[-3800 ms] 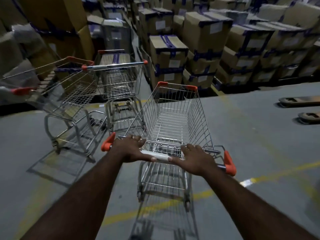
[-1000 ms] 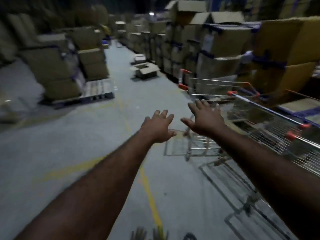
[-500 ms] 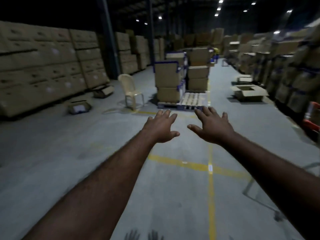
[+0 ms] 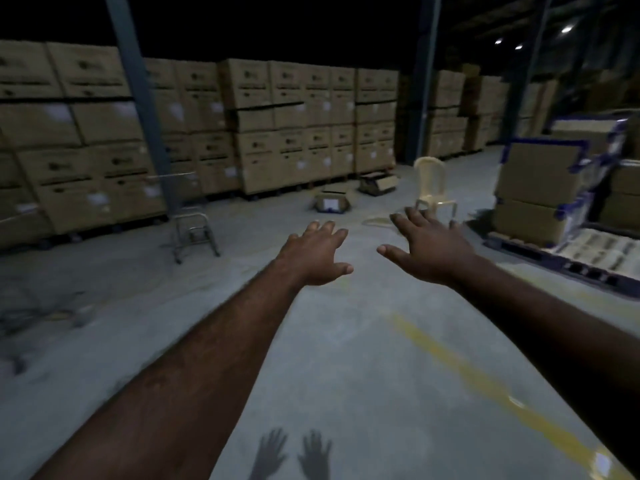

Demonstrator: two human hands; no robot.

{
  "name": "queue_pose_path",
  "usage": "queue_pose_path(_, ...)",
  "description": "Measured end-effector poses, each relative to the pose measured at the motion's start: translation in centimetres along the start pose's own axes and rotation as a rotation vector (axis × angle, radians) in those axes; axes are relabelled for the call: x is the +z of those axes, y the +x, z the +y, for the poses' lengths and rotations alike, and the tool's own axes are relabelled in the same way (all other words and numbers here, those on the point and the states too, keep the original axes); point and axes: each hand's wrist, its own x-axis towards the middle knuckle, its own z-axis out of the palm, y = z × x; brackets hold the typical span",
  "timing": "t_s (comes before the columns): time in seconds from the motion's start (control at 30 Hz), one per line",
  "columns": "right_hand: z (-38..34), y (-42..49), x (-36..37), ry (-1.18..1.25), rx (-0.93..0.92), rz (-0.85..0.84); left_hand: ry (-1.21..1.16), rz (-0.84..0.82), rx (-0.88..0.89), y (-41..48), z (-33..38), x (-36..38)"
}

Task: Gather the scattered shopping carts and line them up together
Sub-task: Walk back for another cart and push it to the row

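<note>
Far cart [image 4: 192, 233] blurred, heading unclear

Passable: bare concrete floor [image 4: 346, 358] through frame centre. Obstructions: shopping cart [image 4: 193, 232] (blurred) centre left; loose boxes [image 4: 330, 202] and plastic chair [image 4: 433, 188] upper centre; pallet stack [image 4: 540, 199] right.

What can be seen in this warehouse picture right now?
cart: one, metal, blurred, left by a pillar
stacked boxes: many, brown, along the back
loose boxes: two, brown, floor beyond the hands
chair: one, cream, right of loose boxes
pallet: one, dark, far right, bearing boxes
floor line: one, yellow, lower right
pillars: two, grey-blue, left and centre-right
left hand: one, open, empty
right hand: one, open, empty
</note>
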Motion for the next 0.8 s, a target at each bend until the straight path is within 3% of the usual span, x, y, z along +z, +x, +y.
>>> queue_pose_path(0.4,-15.9,16.5,5.0,0.074,-0.299,-0.024,-0.002,0.049,-0.312,1.5,-20.4,0.6)
queue_pose_path(0.8,-34.0,38.4,8.4,0.14,-0.404,0.014,0.028,0.093,-0.468,7.8,-45.4,-0.4)
